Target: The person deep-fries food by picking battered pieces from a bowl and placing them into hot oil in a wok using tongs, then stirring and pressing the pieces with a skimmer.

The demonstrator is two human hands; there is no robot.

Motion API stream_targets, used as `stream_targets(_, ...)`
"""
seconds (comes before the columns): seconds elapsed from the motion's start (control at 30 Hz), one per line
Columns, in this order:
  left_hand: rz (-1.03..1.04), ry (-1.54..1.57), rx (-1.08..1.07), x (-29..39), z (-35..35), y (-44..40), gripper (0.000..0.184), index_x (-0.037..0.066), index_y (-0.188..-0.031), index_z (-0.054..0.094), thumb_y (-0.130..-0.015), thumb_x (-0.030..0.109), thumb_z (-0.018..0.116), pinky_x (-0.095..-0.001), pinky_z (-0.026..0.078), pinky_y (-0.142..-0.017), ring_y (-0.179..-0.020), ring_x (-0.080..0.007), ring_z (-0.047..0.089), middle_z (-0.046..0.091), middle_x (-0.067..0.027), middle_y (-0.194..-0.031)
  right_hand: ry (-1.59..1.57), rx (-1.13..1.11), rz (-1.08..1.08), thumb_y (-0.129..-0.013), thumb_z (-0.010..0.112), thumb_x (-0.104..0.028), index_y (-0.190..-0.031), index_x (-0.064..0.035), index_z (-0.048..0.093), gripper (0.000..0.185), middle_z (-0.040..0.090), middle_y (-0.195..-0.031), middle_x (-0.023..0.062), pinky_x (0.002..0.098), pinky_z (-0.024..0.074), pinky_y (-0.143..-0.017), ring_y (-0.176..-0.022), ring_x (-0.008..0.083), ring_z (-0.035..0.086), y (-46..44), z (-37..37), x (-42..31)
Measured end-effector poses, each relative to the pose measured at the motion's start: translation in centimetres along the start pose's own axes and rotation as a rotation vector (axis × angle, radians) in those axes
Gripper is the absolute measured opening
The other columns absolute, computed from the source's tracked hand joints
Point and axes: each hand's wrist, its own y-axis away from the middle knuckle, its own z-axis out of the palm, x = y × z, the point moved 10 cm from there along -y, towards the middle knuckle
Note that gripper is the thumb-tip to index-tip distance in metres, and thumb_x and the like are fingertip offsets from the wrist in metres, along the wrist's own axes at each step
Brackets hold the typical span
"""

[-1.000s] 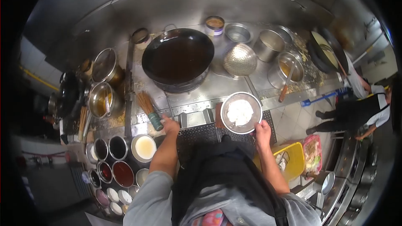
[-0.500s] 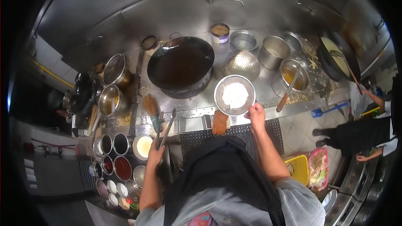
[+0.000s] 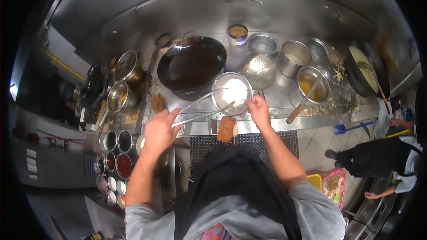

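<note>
My left hand (image 3: 159, 131) is closed around metal tongs (image 3: 198, 117). The tongs' two arms reach into a metal bowl (image 3: 218, 102), one on each side of a white, powdery-looking mass (image 3: 235, 91). I cannot tell if they pinch any of it. With my right hand (image 3: 259, 110) I grip the bowl's right rim, fingers closed on it. The bowl hangs over the counter's front part, right of a black wok (image 3: 191, 64) with dark liquid. A perforated strainer (image 3: 259, 72) lies just behind the bowl. Below it sits a folded brown cloth (image 3: 227, 128).
A pot with yellow liquid and a ladle (image 3: 307, 95) stands at right, near a deep pot (image 3: 294, 58). Several sauce containers (image 3: 124, 165) are at lower left. A bamboo brush (image 3: 157, 103) sits behind my left hand. Another person (image 3: 378, 156) stands at far right.
My left hand has come up and rightward from above the sauce containers, bringing the tongs into the bowl. The bowl in my right hand has shifted slightly left.
</note>
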Motion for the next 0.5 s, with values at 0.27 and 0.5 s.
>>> stream_targets(0.27,0.324,-0.139,-0.047,1.0,-0.1,-6.2,0.042,0.012,-0.109,0.066,-0.07,0.021,0.077,-0.0371,0.051,-0.068,-0.079,-0.0243,0.062,0.059,-0.0057,-0.081,0.005,0.129,0.02,-0.081,0.066,-0.02,-0.072,-0.0023,0.05,0.025,0.057,-0.073,0.0153,0.0407,0.0432,-0.064,-0.068,0.0305,0.056,1.2,0.0,-1.0)
stream_targets(0.5,0.38,-0.132,-0.006,-2.3,-2.6,-5.9,0.037,0.014,-0.105,0.068,-0.069,0.02,0.077,-0.0361,0.051,-0.066,-0.076,-0.0241,0.063,0.06,-0.0049,-0.077,-0.188,0.193,0.216,-0.084,0.063,-0.017,-0.069,-0.0045,0.049,0.024,0.055,-0.057,0.0062,0.0346,0.0473,-0.048,-0.05,0.0154,0.054,3.4,1.5,-1.4)
